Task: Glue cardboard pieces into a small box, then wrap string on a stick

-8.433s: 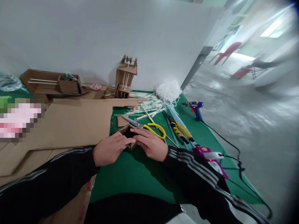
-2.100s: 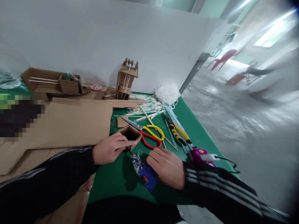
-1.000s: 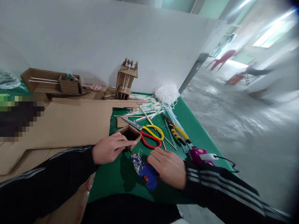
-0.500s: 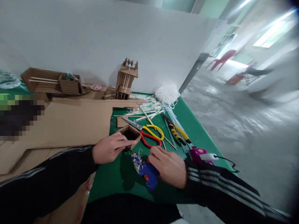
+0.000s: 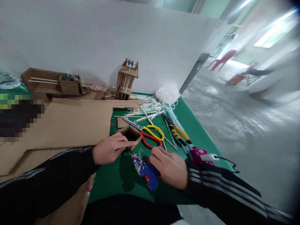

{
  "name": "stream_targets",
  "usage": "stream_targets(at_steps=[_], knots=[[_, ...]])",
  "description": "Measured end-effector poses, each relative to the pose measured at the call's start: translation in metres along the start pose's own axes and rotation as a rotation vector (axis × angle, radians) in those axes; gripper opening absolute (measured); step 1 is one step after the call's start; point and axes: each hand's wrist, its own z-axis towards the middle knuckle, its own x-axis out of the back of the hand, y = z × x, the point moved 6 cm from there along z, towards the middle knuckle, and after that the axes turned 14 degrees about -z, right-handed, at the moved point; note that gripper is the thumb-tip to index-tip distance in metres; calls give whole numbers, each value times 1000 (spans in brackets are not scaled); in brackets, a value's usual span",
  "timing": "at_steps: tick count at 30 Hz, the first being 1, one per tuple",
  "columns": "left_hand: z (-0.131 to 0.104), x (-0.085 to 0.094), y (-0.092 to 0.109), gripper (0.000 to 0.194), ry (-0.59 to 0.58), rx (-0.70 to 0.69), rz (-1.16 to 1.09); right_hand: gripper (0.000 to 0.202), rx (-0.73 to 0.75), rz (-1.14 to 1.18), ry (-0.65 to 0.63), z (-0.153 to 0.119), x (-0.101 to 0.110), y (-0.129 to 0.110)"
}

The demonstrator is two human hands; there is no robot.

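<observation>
A small open cardboard box [image 5: 137, 137] is held in my left hand [image 5: 110, 148], with a finger stretched along its near side. My right hand [image 5: 169, 166] is wrapped round the handle of a blue glue gun [image 5: 150, 179]. The gun's nozzle end, covered in pale stringy bits, points up at the box's lower corner; whether it touches is too small to tell. Scissors with red and yellow handles [image 5: 153, 132] lie just beyond, beside a small cardboard square [image 5: 122, 122].
Pliers [image 5: 179, 132] and a purple device [image 5: 199, 155] with a cord lie to the right. Behind are thin sticks [image 5: 150, 109], white stringy material [image 5: 167, 94] and a cardboard tower [image 5: 127, 81]. Large cardboard sheets [image 5: 77, 122] cover the left side.
</observation>
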Motion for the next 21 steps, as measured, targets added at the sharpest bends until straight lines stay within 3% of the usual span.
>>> stream_targets(at_steps=[21], knots=[[1, 0, 1, 40, -13, 9, -30, 21, 0, 4, 46, -2, 2, 1]])
